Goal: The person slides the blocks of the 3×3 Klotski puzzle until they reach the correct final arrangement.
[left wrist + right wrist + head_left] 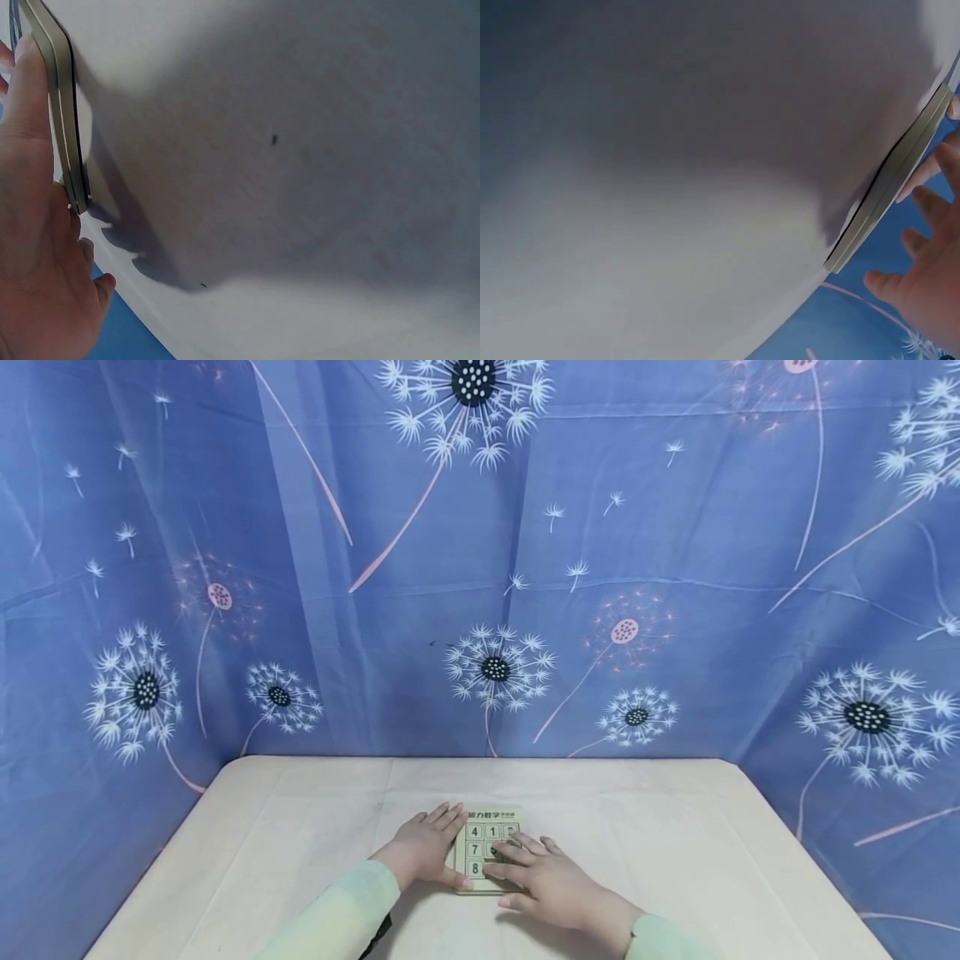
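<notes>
A pale green number slide puzzle lies flat on the table, its tiles 4, 1, 7 and 8 readable and others partly covered. My left hand holds its left side, thumb at the lower left corner and fingers at the upper left. In the left wrist view, the thumb lies along the puzzle's edge. My right hand reaches over the right-hand tiles with fingers extended and spread, hiding several of them. Its thumb is near the lower right corner. The right wrist view shows the fingers above the puzzle's side.
The puzzle stands on a cream-covered table with rounded far corners. Blue cloth printed with dandelions hangs behind and at both sides. Something black shows under the left sleeve.
</notes>
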Available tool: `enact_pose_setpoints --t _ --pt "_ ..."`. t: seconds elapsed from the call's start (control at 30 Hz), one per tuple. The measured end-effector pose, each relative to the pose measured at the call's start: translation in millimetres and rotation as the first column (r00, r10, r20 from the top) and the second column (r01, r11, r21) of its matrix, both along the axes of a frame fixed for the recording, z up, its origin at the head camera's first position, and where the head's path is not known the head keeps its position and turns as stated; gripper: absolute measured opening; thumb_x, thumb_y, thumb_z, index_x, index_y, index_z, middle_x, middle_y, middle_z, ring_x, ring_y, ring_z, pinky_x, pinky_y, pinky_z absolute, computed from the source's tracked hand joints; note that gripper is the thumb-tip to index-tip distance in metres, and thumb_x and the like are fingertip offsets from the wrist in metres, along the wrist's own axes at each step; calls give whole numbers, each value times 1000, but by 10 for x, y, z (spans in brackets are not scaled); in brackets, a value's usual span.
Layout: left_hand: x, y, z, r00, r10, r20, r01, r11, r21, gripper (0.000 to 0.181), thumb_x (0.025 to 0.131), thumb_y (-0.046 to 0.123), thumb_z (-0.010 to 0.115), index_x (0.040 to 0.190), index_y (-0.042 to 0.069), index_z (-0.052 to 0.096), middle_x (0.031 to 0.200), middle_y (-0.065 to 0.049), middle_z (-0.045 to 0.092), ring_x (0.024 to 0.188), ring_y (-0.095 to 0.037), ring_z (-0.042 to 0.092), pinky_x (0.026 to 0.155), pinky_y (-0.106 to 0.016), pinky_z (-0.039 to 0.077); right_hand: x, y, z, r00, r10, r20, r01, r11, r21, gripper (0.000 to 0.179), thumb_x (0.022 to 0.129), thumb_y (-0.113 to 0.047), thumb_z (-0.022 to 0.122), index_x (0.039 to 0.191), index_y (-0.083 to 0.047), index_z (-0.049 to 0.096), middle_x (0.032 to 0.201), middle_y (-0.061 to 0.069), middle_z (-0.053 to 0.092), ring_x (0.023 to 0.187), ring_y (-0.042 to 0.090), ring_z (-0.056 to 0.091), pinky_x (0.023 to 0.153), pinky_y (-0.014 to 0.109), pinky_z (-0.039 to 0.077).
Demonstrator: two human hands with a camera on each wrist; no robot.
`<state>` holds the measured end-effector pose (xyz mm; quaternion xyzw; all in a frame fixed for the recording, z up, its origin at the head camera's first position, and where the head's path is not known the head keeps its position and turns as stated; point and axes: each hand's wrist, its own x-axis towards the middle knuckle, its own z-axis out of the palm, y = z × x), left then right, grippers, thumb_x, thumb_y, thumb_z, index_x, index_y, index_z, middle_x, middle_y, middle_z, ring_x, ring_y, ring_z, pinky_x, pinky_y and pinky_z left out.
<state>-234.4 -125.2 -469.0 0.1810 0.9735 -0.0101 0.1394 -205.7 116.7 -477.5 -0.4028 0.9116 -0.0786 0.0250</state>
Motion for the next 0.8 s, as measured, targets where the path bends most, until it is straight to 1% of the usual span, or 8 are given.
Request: enact_pose_setpoints --t 0.1,0.33,0.57,0.8 --pt "-1 0 1 1000 3 2 -3 1000 -4 111 77 79 67 162 17 32 172 1 27 160 -21 25 131 -43 29 -2 -41 5 1000 4 -3 -4 1000 10 51 101 -58 50 145 -33 58 160 1 50 150 37 42 113 72 41" --pt "-1 3 2 1000 4 3 -4 1000 -6 111 77 78 67 162 17 32 172 1 28 160 -21 25 131 -43 29 -10 -88 -13 1000 6 27 -7 1000 28 51 101 -59 50 145 -36 58 161 0 48 152 37 40 114 71 40" --pt "4 7 3 1000 5 3 -5 1000 -1 111 77 78 68 162 17 33 172 1 27 160 -21 25 131 -43 30 -4 -69 2 999 -16 47 14 999 43 49 100 -58 52 145 -39 58 162 0 47 153 36 38 116 71 39" --pt "-9 3 -16 1000 11 -1 -11 1000 4 111 76 79 68 161 17 33 172 1 28 160 -21 26 130 -43 30 -28 -19 -24 999 -26 38 24 999 37 49 100 -60 51 144 -41 58 163 -1 45 154 36 37 117 72 36"
